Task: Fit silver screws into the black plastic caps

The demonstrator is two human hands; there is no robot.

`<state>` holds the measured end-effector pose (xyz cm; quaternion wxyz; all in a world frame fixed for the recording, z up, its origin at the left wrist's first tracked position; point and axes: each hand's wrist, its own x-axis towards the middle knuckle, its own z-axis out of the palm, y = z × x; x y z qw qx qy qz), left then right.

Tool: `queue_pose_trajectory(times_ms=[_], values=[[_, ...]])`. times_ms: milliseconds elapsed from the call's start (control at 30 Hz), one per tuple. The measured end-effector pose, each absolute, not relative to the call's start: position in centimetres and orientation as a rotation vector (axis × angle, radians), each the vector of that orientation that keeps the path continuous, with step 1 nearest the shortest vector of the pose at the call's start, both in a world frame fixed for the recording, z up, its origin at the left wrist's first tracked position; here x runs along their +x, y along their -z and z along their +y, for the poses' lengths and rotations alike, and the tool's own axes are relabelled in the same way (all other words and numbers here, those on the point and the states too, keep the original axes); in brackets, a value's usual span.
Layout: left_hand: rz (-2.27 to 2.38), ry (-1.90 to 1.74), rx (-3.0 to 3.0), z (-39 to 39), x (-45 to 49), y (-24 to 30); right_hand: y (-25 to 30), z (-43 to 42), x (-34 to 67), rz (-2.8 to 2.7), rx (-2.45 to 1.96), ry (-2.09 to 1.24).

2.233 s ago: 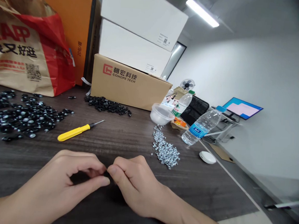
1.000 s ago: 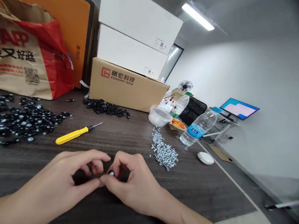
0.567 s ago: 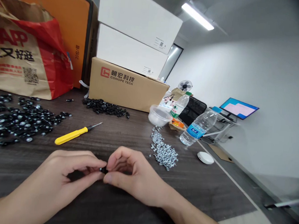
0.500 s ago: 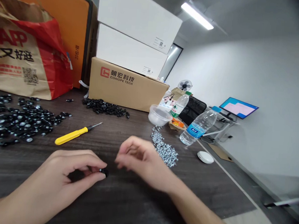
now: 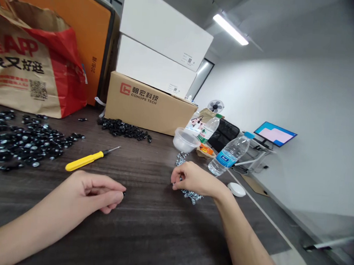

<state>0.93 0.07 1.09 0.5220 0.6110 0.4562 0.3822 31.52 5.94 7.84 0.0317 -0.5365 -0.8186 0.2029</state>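
My left hand [image 5: 103, 192] is closed in a pinch above the dark table, gripping a small black part [image 5: 124, 193]. Only the tip of that part shows beyond my fingers. Over the pile of small silver screws [image 5: 194, 196], my right hand [image 5: 188, 178] has its thumb and fingertips pressed together. A silver speck, which looks like a screw [image 5: 173, 184], shows at those fingertips. The yellow-handled screwdriver [image 5: 85, 161] lies beyond my left hand, its shaft pointing right.
Black parts with silver screw heads [image 5: 26, 141] are heaped at left; plain black parts [image 5: 123, 129] lie before a cardboard box [image 5: 151, 110]. A clear plastic tub [image 5: 186, 141], water bottle [image 5: 230, 155] and white round case [image 5: 236, 189] stand at right. A paper bag [image 5: 59, 74] is at back left.
My right hand has moved right, from near my left hand to the screw pile, and its fingers have closed. My left hand still pinches the black part, now turned so less of it shows.
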Motion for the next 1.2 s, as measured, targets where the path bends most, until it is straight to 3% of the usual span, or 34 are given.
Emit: queue_pose_trajectory(times_ms=[400, 600, 833, 1200], values=[[1.056, -0.923, 1.312, 0.1, 0.4, 0.2, -7.3, 4.7, 28.1, -2.395, -1.369, -0.632], [0.926, -0.980, 1.301, 0.2, 0.7, 0.1, -6.1, 1.8, 24.2, -2.087, -0.846, -1.099], [0.893, -0.937, 1.220, 0.0, 0.8, 0.4, -4.4, 1.4, 23.0, -1.710, -0.761, -1.593], [0.837, -0.954, 1.191, -0.4, 1.4, 0.0, -4.4, 1.3, 22.6, -1.826, -0.802, -1.446]])
